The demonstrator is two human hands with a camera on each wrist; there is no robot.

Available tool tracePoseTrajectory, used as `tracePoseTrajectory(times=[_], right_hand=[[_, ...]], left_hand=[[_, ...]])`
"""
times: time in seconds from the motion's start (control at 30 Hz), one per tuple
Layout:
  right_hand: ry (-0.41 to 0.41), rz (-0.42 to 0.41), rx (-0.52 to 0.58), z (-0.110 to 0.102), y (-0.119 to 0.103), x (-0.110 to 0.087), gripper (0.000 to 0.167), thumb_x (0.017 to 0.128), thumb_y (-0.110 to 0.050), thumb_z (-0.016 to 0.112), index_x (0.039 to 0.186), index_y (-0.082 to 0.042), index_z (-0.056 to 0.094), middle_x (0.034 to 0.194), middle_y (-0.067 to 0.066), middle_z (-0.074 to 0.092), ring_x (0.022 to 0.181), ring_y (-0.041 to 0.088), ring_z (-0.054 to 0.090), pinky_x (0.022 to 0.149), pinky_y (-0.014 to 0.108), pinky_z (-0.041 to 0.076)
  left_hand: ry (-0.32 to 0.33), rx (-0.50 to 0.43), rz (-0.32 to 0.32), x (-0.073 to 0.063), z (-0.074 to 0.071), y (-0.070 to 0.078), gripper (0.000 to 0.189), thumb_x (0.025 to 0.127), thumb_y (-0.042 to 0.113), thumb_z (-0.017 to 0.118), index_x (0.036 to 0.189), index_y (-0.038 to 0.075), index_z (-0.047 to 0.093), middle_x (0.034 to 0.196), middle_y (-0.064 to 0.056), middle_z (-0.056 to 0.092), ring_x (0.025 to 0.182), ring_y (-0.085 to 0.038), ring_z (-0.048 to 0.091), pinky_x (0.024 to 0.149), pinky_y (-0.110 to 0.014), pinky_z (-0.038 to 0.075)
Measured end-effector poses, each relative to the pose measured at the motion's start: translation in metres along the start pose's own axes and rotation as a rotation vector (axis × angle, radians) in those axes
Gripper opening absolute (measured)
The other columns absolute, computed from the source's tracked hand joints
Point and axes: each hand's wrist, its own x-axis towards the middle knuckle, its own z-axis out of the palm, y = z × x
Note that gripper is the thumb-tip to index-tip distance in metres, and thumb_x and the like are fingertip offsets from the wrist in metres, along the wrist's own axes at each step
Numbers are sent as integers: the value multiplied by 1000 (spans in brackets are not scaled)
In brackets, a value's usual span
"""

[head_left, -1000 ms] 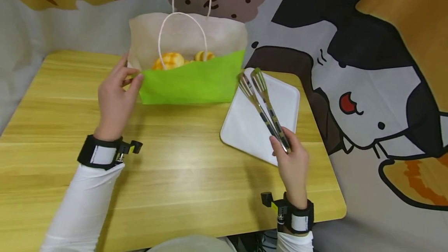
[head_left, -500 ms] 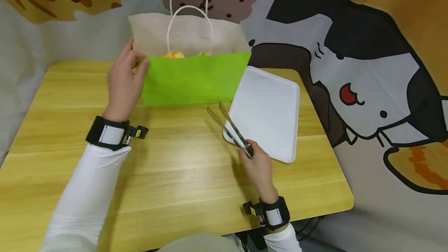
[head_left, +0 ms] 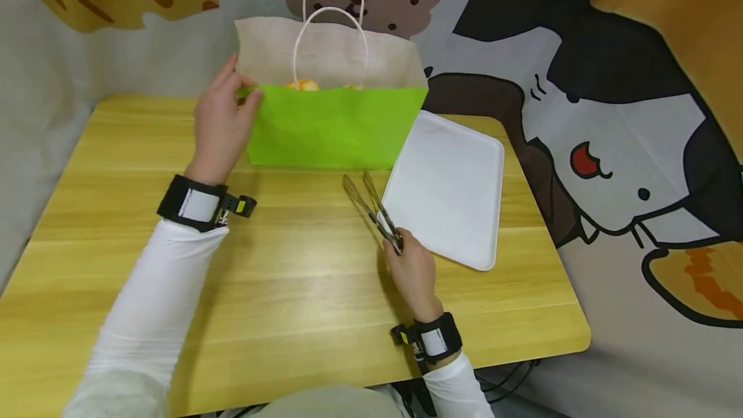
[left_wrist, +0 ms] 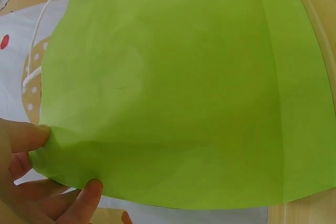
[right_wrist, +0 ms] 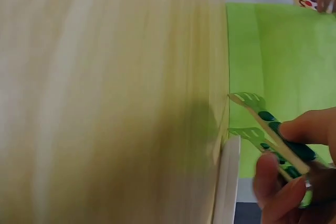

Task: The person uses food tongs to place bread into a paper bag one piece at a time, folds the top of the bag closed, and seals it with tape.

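A bright green paper bag (head_left: 336, 128) with white rope handles stands at the back of the table. Its rounded bread buns (head_left: 304, 84) barely show over the front rim. My left hand (head_left: 223, 121) pinches the bag's left top corner; in the left wrist view, fingertips (left_wrist: 93, 186) lie against the green paper. Metal tongs (head_left: 376, 213) with dark patterned handles are held by my right hand (head_left: 413, 273), low in front of the bag and beside the tray's left edge. Their slotted ends (right_wrist: 247, 99) are spread apart, with nothing between them.
A white rectangular tray (head_left: 449, 192) lies to the right of the bag, close to its corner. The wooden table (head_left: 278, 289) carries everything. A cartoon-printed cloth (head_left: 609, 82) hangs behind and along the right side.
The tongs have moved from above the tray to the left, toward the bag's front. The bag's front panel stands higher, hiding most of the buns. My left hand stays at the bag.
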Motion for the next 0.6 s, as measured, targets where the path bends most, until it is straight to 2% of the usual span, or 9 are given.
tracePoseTrajectory(times=[0.17,0.37,0.53,0.6], right_hand=[[-30,-15,-89,2,-1,1,36,80,-37,64,102,-8,63,75,2,62,53,14,54,38,26,37],[-226,24,-175,-3,-3,0,35,78,-41,65,87,-8,56,70,1,47,49,13,44,36,25,33],[-355,19,-190,-7,-4,8,38,77,-46,65,79,-11,50,60,1,47,47,14,43,36,27,33],[-391,12,-195,-6,-4,11,40,76,-49,64,78,-12,48,58,1,48,46,14,44,35,28,34]], left_hand=[[-13,9,23,-3,0,2,28,91,25,51,100,0,59,142,12,26,123,-7,34,86,-29,47],[-32,29,68,-9,-3,3,28,91,25,50,102,-1,57,143,5,25,117,-22,44,78,-40,48],[-25,28,76,-10,-6,6,28,91,24,51,104,-1,57,143,5,25,121,-20,39,73,-40,45],[-16,30,80,-10,-7,7,28,91,23,51,104,-1,58,143,4,26,123,-18,36,75,-42,44]])
